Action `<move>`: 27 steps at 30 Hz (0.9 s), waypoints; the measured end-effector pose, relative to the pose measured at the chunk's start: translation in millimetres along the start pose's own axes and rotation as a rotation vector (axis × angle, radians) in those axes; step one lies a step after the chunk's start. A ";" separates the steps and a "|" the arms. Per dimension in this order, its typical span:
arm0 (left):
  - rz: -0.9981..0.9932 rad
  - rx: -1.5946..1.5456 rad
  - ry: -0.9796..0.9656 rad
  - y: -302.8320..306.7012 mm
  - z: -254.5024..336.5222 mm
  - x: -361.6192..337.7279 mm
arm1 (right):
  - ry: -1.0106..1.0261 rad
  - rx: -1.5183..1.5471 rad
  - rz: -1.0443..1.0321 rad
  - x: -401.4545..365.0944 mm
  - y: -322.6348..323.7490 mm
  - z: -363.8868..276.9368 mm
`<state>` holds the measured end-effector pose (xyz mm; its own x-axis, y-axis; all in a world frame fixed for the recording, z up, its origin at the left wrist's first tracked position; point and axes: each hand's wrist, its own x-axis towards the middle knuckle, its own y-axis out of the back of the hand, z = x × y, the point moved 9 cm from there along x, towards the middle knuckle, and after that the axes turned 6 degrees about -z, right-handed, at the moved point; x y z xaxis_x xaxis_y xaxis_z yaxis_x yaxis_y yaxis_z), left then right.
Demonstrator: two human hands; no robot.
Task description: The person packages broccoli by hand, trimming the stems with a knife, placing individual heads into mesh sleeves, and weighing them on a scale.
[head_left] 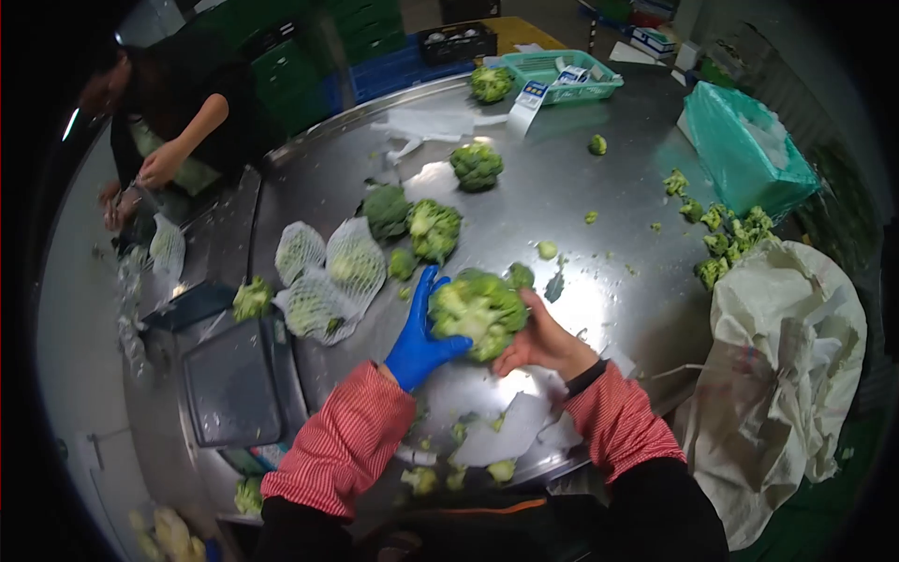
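Between my two hands is a broccoli head point(479, 314), held above the metal table with its cut underside facing me. My left hand point(418, 339), in a blue glove, grips its left side with the thumb across the bottom. My bare right hand point(545, 342) closes on its right side. Just beyond lie a pale green broccoli head point(434, 230) and a darker one point(385, 210). To the left sit several heads in white foam nets point(330, 281). Broccoli scraps and a white paper piece point(507, 431) lie near my wrists.
A scale with a dark plate point(232, 386) stands at left. Far back are a green basket point(562, 77) and another broccoli head point(477, 167). At right are a teal-lined box point(749, 155), broccoli florets point(735, 244) and a white sack point(777, 375). A co-worker point(178, 131) works at far left.
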<state>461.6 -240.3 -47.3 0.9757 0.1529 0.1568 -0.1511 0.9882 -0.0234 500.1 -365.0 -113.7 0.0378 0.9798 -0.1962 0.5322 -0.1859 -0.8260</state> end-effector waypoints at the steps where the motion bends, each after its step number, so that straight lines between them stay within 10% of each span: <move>1: 0.033 -0.143 0.102 13.3 -7.4 -12.1 | -0.048 -0.070 0.081 7.9 -16.7 21.9; 5: 0.089 -0.861 0.588 61.8 -50.5 -94.6 | -0.148 -0.506 0.165 15.2 -68.9 55.1; 7: -0.162 0.207 0.201 115.0 -24.8 -113.7 | -0.042 -0.809 0.353 -5.9 -58.4 41.3; 9: -0.233 -0.452 0.160 202.9 -52.4 -150.6 | -0.053 -1.282 0.680 -44.7 -36.0 12.9; 12: 0.441 -0.565 0.333 257.6 -2.7 -194.8 | -0.276 -1.960 1.330 -134.2 10.2 -18.4; 16: 0.727 -0.332 0.375 356.8 3.0 -270.3 | -0.590 -1.799 1.733 -219.2 55.6 -6.8; 19: 0.696 -0.504 0.441 377.3 -15.7 -292.7 | -0.115 -1.731 1.526 -230.8 118.6 14.4; 22: 1.022 0.693 0.284 427.5 18.6 -325.3 | 0.175 -1.898 1.324 -155.3 4.4 -13.6; 23: 0.979 1.284 0.227 341.2 111.8 -292.3 | 0.255 -1.911 1.246 -128.1 -33.8 -21.7; 27: 0.534 0.601 -0.154 190.7 135.9 -237.8 | 0.636 -1.494 0.765 -35.5 -151.0 -24.6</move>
<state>179.3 -88.3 45.1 0.7222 0.5577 0.4091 -0.6910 0.6063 0.3935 439.2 -370.0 31.1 0.7116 0.6588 0.2441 0.4643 -0.7017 0.5404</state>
